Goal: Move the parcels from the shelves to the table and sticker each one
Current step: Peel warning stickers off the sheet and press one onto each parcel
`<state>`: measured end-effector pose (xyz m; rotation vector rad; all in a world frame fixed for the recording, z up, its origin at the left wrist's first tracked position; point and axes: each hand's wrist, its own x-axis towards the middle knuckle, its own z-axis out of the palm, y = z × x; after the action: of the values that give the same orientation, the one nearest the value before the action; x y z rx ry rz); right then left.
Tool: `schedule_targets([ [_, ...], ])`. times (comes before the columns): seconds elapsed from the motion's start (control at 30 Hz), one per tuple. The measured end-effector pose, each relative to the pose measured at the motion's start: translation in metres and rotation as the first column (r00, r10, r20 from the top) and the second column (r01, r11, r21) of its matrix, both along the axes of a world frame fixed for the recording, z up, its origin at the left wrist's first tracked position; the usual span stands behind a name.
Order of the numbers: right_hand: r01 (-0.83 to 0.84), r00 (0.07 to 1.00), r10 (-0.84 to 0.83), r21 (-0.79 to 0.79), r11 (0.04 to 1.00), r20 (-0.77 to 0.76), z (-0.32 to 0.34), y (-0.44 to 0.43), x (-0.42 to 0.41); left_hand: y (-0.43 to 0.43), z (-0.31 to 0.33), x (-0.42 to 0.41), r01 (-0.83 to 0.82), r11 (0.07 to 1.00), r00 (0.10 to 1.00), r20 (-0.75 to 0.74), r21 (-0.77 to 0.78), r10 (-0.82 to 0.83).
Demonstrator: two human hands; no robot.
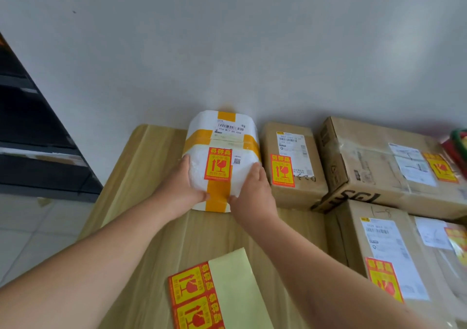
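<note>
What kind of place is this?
Probably a parcel storage or dispatch room: labelled cardboard parcels sit on a wooden table, a sheet of fragile stickers lies on it, and dark shelves stand left.

The wooden worktop [141, 172] carries a white foam parcel [222, 136] between the left hand [182, 182] and right hand [255, 189]. Cardboard boxes [366, 172] lie right of them, and a fragile-sticker sheet [199, 301] lies nearer.
</note>
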<state>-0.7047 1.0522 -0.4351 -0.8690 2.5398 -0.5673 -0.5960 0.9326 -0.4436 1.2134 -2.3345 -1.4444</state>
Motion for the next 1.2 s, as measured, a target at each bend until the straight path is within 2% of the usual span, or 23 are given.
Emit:
schedule_targets([
  [0.2,-0.02,0.998,0.021,0.017,1.0,-0.059,0.005,0.004,0.011,-0.001,-0.005,0.003,-0.001,1.0,1.0,0.028,-0.025,0.002],
  [0.33,-0.126,0.982,0.114,-0.068,0.99,-0.149,0.018,0.032,0.034,0.017,0.002,0.022,-0.057,0.99,0.992,0.105,-0.129,0.07],
  [0.47,-0.178,0.981,0.17,-0.078,0.981,-0.094,0.017,0.078,0.063,0.057,0.002,0.055,-0.07,0.979,0.982,0.158,-0.192,0.101],
  [0.6,-0.246,0.966,0.247,0.02,0.969,-0.082,0.002,0.124,0.086,0.103,-0.012,0.083,0.132,0.98,0.946,0.314,-0.152,-0.079],
  [0.87,-0.433,0.899,0.439,0.177,0.884,0.007,-0.027,0.198,0.118,0.167,-0.039,0.114,0.502,0.854,0.73,0.597,-0.136,-0.334],
  [1.03,-0.449,0.886,0.463,0.221,0.866,-0.012,-0.037,0.228,0.12,0.206,-0.052,0.131,0.581,0.806,0.632,0.684,-0.109,-0.363],
  [1.2,-0.531,0.831,0.556,0.289,0.797,-0.008,-0.041,0.255,0.12,0.232,-0.053,0.135,0.594,0.795,0.604,0.723,-0.127,-0.336],
])
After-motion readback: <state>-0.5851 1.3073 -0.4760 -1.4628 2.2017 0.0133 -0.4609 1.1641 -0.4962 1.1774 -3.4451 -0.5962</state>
